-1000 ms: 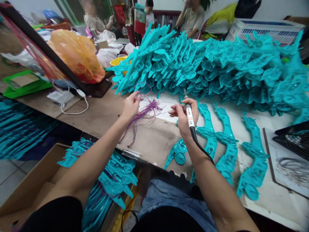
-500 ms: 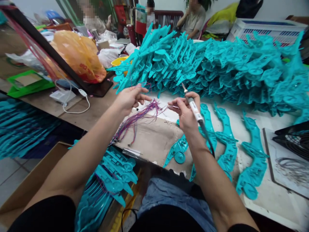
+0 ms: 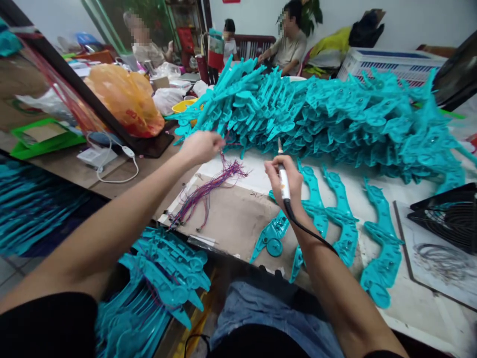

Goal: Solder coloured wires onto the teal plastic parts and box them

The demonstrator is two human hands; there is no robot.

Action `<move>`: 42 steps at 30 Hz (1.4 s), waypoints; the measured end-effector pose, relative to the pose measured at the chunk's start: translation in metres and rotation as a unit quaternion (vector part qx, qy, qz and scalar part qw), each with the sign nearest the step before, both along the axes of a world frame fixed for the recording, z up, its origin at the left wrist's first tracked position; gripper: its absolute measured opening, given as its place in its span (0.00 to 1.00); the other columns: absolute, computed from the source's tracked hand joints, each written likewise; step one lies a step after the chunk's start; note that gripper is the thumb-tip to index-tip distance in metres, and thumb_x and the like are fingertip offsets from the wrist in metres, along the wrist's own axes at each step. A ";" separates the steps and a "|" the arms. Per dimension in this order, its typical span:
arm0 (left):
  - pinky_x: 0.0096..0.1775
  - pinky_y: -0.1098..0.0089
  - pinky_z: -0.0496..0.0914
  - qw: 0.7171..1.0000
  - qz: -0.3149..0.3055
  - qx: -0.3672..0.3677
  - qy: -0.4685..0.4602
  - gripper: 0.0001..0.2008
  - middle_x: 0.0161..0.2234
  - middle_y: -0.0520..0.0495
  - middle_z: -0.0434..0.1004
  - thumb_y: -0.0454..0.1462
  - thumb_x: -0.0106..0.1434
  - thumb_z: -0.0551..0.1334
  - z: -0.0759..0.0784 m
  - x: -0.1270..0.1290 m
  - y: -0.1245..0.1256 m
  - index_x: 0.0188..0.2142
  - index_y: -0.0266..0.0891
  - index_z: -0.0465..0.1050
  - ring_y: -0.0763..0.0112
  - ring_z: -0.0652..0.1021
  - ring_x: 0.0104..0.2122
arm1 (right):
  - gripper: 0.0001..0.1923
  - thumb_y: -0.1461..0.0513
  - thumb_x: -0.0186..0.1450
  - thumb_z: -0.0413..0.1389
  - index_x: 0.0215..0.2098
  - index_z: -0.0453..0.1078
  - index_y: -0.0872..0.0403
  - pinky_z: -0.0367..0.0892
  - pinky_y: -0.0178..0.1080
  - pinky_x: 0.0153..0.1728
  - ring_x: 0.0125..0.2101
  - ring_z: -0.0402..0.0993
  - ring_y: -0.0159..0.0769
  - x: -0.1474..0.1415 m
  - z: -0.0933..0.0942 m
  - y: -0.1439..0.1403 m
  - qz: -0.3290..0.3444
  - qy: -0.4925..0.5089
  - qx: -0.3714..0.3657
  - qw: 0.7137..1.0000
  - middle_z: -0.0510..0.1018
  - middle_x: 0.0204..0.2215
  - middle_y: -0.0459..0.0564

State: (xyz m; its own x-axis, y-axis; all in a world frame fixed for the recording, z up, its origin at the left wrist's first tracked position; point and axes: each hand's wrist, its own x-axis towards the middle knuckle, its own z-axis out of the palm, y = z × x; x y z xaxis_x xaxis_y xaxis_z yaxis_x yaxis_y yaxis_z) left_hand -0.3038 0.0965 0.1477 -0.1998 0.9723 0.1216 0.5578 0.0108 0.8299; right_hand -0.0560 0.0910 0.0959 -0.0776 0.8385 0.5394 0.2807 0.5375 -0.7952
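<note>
Left hand (image 3: 201, 147) pinching, seemingly, a thin wire above the bundle of coloured wires (image 3: 208, 189) lying on the desk (image 3: 231, 219). Right hand (image 3: 285, 181) gripping a soldering iron (image 3: 283, 174), tip up. Four teal plastic parts (image 3: 337, 223) lying flat nearby, apparently awaiting wiring; a huge teal pile (image 3: 335, 114) waiting behind.

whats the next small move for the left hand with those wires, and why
Probably draw one wire clear of the bundle and bring it toward the soldering iron. The left hand is pinched at the top of the loose purple and red wires, while the right hand holds the soldering iron tip up, off the teal plastic pieces lying flat beside it.
</note>
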 end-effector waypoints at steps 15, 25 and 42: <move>0.22 0.75 0.58 0.996 -0.079 0.036 0.029 0.05 0.15 0.53 0.66 0.33 0.60 0.62 0.037 0.009 0.027 0.34 0.34 0.76 0.77 0.65 0.16 | 0.08 0.58 0.62 0.61 0.36 0.66 0.50 0.73 0.44 0.27 0.31 0.81 0.43 0.089 0.056 -0.078 -0.149 0.119 0.157 0.969 0.80 0.30 0.47; 0.22 0.77 0.60 0.987 -0.103 0.045 -0.117 0.07 0.20 0.48 0.73 0.33 0.63 0.58 0.086 0.060 -0.009 0.36 0.32 0.75 0.79 0.69 0.16 | 0.16 0.58 0.58 0.64 0.40 0.64 0.50 0.75 0.41 0.36 0.44 0.79 0.41 0.070 0.025 -0.038 -0.013 0.034 0.033 0.999 0.79 0.40 0.47; 0.21 0.76 0.56 0.975 -0.013 0.082 -0.206 0.06 0.31 0.45 0.79 0.35 0.63 0.58 0.031 0.050 -0.031 0.35 0.35 0.74 0.78 0.70 0.22 | 0.23 0.57 0.52 0.60 0.41 0.54 0.47 0.67 0.31 0.19 0.21 0.72 0.28 -0.019 -0.011 0.019 0.123 0.183 -0.155 0.963 0.70 0.26 0.36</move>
State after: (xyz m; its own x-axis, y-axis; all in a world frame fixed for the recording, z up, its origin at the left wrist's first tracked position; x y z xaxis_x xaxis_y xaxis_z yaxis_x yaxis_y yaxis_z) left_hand -0.2539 0.0652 0.1785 -0.2392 0.9521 0.1902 0.1756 -0.1502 0.9729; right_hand -0.0748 0.1101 0.0845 -0.1469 0.9440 0.2955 -0.1544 0.2732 -0.9495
